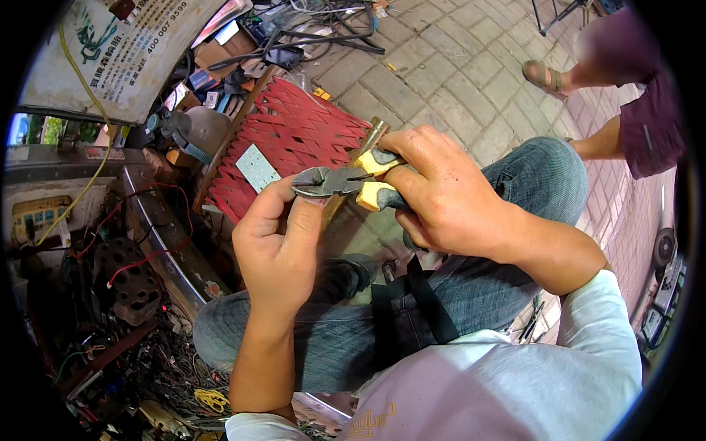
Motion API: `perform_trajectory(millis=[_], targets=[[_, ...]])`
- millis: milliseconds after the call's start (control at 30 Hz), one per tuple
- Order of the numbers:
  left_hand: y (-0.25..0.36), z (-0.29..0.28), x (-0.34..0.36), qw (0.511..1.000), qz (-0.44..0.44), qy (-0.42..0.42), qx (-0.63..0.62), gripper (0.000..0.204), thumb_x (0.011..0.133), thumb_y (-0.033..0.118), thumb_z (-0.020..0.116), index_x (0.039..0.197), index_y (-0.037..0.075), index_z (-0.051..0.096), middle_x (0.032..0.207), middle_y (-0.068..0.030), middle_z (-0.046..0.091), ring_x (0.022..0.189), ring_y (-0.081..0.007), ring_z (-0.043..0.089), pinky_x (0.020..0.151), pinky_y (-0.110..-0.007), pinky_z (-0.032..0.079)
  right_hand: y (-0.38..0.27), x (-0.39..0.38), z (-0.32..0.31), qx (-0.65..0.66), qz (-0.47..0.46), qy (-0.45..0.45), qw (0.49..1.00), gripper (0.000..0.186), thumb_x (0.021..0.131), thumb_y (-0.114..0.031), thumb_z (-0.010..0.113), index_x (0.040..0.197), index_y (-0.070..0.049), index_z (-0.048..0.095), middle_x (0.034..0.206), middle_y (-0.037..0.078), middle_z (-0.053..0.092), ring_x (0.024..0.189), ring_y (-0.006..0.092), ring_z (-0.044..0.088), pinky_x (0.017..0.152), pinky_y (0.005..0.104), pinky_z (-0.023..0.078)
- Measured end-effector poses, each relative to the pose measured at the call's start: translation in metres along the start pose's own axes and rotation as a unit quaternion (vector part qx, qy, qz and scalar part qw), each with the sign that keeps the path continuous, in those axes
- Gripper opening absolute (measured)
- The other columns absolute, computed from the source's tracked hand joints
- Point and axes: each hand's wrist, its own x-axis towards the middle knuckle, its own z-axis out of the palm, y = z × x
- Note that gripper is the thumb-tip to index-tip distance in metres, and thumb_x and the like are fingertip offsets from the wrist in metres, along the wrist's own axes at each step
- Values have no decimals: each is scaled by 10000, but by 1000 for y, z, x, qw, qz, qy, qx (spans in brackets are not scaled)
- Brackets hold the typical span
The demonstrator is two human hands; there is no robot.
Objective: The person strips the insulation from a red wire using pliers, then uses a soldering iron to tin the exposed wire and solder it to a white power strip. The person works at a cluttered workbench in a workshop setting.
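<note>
My right hand is wrapped round the yellow-and-black handles of a pair of pliers. Their dark metal jaws point left, towards my left hand. Thumb and fingers of that hand are pinched at the jaw tips; whatever small piece they may hold there is too hidden to name. Both hands are raised above my lap, in front of a low stool with a seat of woven red straps. A pale speckled flat piece lies on the seat's near left part.
Left stands an open metal cabinet with a tangle of wires, a red wire and a yellow cord. Boxes and black cables are heaped behind the stool on brick paving. Another person's sandalled foot is far right.
</note>
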Motion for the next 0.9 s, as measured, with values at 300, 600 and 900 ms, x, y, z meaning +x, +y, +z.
perform_trajectory(millis=[300,600,900], targets=[[11,-5,1,992,-64,-35,-107,96,871,81,536,822,-1,530,579,54,392,472,-21,288,439,-211,220,1,3,-9,335,57,-125,932,287,616,-2,559,894,51,611,968,169,564,851,321,576,715,364,481],[8,-7,1,958,-106,-43,-263,87,858,80,530,860,-7,538,602,23,405,445,-47,292,425,-229,239,-4,9,-19,585,271,-302,702,320,677,24,539,974,51,653,1021,128,617,757,153,606,582,248,485],[6,-10,6,961,-105,-14,-254,169,891,141,502,952,-7,558,600,13,399,504,-64,318,469,-226,278,-2,7,-6,640,286,-113,704,276,757,-42,530,985,60,648,1202,181,543,922,189,607,807,297,495]])
